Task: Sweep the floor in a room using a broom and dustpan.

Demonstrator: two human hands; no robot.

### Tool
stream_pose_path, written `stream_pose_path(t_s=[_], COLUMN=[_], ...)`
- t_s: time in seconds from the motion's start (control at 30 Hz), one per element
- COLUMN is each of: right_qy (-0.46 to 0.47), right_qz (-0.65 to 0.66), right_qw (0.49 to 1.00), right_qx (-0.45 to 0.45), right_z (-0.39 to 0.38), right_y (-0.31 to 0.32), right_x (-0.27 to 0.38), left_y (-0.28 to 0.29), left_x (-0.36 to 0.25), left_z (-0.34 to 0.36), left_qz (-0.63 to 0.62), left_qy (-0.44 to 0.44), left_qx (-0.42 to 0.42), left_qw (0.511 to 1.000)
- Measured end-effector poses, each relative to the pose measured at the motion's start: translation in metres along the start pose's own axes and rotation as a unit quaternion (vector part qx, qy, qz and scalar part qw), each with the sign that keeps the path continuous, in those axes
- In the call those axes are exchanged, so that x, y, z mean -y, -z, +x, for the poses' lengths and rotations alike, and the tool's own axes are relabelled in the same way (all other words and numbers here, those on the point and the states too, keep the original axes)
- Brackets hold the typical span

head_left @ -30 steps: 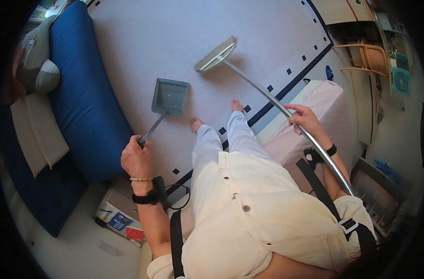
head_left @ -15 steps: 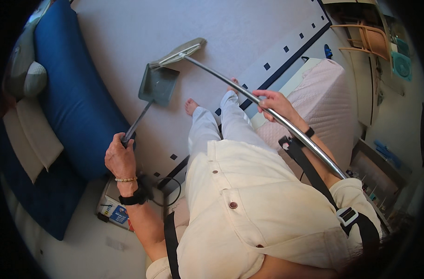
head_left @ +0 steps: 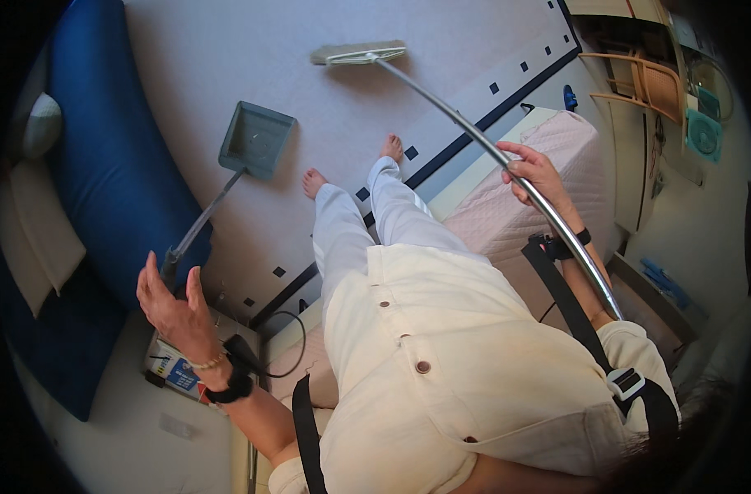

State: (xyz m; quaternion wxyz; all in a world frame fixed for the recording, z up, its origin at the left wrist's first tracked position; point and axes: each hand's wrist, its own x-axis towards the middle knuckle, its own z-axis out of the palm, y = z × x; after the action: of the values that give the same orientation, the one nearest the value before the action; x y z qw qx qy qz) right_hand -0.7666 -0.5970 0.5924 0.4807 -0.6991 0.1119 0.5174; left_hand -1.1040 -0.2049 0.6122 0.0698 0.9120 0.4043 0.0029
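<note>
Grey square plastic dustpan (head_left: 258, 138) set right of blue padded sofa (head_left: 112, 140). Left hand (head_left: 178, 311) spread by its long handle (head_left: 209, 212); contact can't be told. Silver metal-poled broom (head_left: 480, 138), farther right, pinched by right hand (head_left: 537, 174), pole (head_left: 545, 203) run along forearm (head_left: 579, 282), presumably for steadiness.

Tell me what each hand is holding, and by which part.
The right hand holds the broom by its metal pole. The left hand is open at the handle of the dustpan, not gripping; contact cannot be told.
</note>
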Motion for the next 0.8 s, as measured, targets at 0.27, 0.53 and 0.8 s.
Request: stream_pose_path(t_s=[0.27,0.53,0.8], right_qy=[-0.047,-0.051,-0.06], right_qz=[-0.006,0.002,0.02], right_qw=[0.998,0.999,0.998], right_qx=[-0.04,-0.019,-0.021], right_z=[0.016,0.012,0.01], right_y=[0.021,0.024,0.046], right_x=[-0.021,-0.03,-0.021], left_y=[-0.13,-0.171,-0.082], left_x=[-0.085,-0.074,-0.092], left_z=[-0.126,-0.167,-0.123], left_qz=[-0.067,-0.067,-0.349], left_qy=[0.022,0.002,0.052], left_qx=[0.48,0.597,0.702], left_qw=[0.874,0.799,0.618])
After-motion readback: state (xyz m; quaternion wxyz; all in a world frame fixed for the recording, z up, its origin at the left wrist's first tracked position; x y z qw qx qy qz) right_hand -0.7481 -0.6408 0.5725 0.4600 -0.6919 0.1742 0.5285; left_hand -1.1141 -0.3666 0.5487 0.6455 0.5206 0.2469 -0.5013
